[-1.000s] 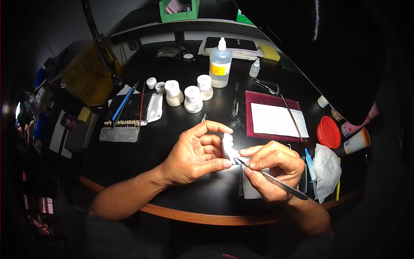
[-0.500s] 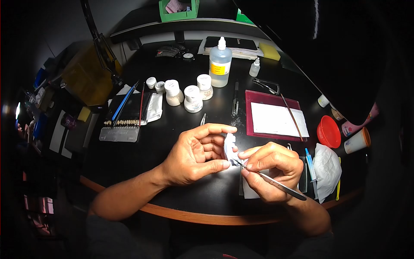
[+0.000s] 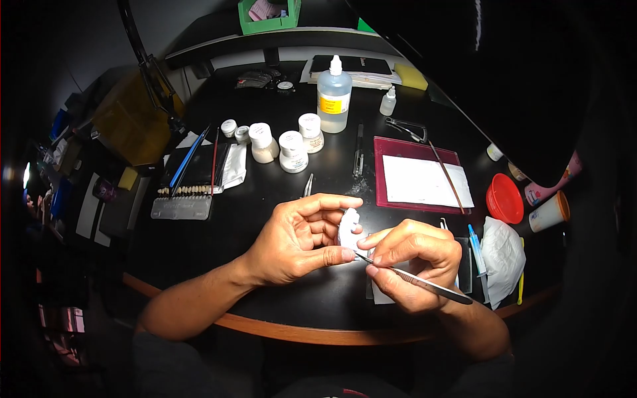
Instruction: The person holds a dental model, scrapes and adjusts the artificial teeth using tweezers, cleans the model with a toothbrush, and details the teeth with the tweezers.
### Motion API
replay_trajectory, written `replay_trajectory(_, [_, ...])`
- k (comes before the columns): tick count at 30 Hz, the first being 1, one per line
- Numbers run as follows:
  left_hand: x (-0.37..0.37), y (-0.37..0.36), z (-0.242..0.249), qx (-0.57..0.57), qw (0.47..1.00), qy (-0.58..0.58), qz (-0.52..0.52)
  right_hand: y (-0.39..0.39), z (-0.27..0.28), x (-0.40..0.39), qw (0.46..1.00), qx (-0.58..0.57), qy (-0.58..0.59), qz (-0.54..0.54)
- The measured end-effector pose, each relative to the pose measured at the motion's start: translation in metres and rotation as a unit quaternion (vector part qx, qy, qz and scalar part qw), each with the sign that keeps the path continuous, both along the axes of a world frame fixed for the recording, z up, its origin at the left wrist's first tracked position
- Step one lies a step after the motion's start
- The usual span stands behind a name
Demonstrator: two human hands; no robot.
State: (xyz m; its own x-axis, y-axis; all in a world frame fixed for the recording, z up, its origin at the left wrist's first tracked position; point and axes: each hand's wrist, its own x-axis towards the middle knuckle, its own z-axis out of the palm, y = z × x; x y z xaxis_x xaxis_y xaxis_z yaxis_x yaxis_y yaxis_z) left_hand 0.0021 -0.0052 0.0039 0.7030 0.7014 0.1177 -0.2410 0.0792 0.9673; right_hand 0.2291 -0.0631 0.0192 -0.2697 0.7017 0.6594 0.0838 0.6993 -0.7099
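Slightly right of the middle, my left hand (image 3: 298, 235) is closed on a small white dental cast (image 3: 347, 229), standing upright between thumb and curled fingers. My right hand (image 3: 418, 262) pinches a slim metal instrument (image 3: 424, 283) with a flat, ridged handle. Its thin dark tip meets or nearly meets the lower edge of the cast, close to my left thumb; exact contact cannot be made out. Whether the instrument is a scalpel or tweezers does not show. Under my right hand lies a white sheet (image 3: 383, 295), mostly hidden.
White-capped jars (image 3: 292, 152) and a large bottle (image 3: 334, 99) stand beyond my hands. At left lie a tooth shade guide (image 3: 180, 207) and brushes (image 3: 188, 159). A maroon tray (image 3: 379, 179), red bowl (image 3: 504, 199), syringe (image 3: 477, 249) and crumpled tissue (image 3: 502, 262) are at right.
The cast has turned a little in my left hand, showing a broader white face. The instrument's tip has shifted slightly down and left. The whole view has moved slightly.
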Motion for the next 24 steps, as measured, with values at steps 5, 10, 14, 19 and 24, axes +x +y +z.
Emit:
replay_trajectory(5, [-0.0005,-0.0006,0.0003,0.001,0.999,-0.023,-0.025,-0.0026,0.0016,-0.0002,1.000,0.008,0.011,-0.012])
replay_trajectory(10, [0.0004,-0.0012,-0.0024,-0.001,0.998,-0.033,-0.047,-0.0053,0.0036,-0.0053,0.997,0.022,0.023,-0.072])
replay_trajectory(14, [0.0023,-0.0038,0.0012,-0.010,0.999,-0.036,-0.037,-0.0027,0.0029,-0.0050,0.996,0.043,0.018,-0.073])
replay_trajectory(19, [-0.0005,-0.0018,-0.0004,0.013,0.999,-0.007,-0.041,-0.0009,-0.0004,-0.0059,0.996,0.045,0.019,-0.075])
replay_trajectory(24, [0.0009,-0.0017,-0.0026,0.030,0.999,-0.010,-0.031,-0.0015,-0.0004,-0.0047,0.996,0.033,0.011,-0.078])
